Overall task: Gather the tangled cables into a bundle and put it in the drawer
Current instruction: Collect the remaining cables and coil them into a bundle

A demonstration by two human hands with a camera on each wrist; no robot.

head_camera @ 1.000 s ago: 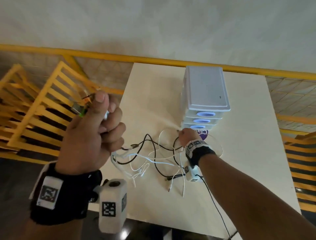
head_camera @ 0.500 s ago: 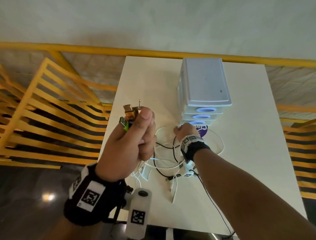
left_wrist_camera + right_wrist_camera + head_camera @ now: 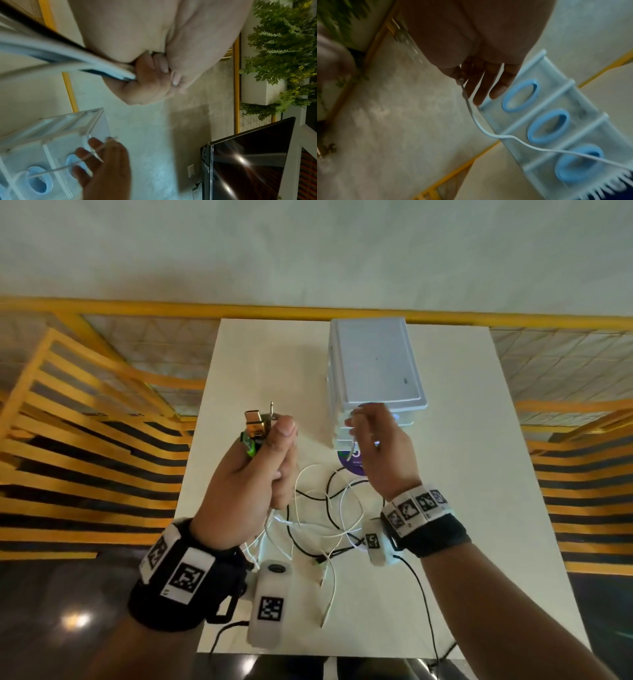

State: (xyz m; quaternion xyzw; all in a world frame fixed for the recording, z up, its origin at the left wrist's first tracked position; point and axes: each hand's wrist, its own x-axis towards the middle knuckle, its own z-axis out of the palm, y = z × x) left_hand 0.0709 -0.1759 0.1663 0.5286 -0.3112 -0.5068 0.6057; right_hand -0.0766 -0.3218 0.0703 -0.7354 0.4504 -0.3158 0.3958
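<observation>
Head view, item by item.

1. My left hand [image 3: 251, 474]: fist clamped round several cable ends, with the plugs [image 3: 256, 424] (one gold, one green, a thin jack) sticking up above my thumb. Held raised above the table.

2. My right hand [image 3: 376, 451]: raised beside the left, thumb and forefinger pinching the tip of one white cable [image 3: 496, 135]; the other fingers are straight and spread. The right wrist view shows that cable trailing down from the pinch across the drawer fronts.

3. Tangled cables [image 3: 329, 508], black and white: loops hang from my left fist and lie on the table [image 3: 462, 542] below and between my wrists. Not yet a bundle.

4. Drawer unit [image 3: 373, 364]: white, with blue ring pulls, standing just beyond my right hand. All the drawers I can see are closed.

Step in hand, as I judge it: gathering the loose ends into one fist. Next move calls for passing the pinched white end across to the left fist, collecting the slack from the table, then freeing the right hand to pull a drawer open.
</observation>
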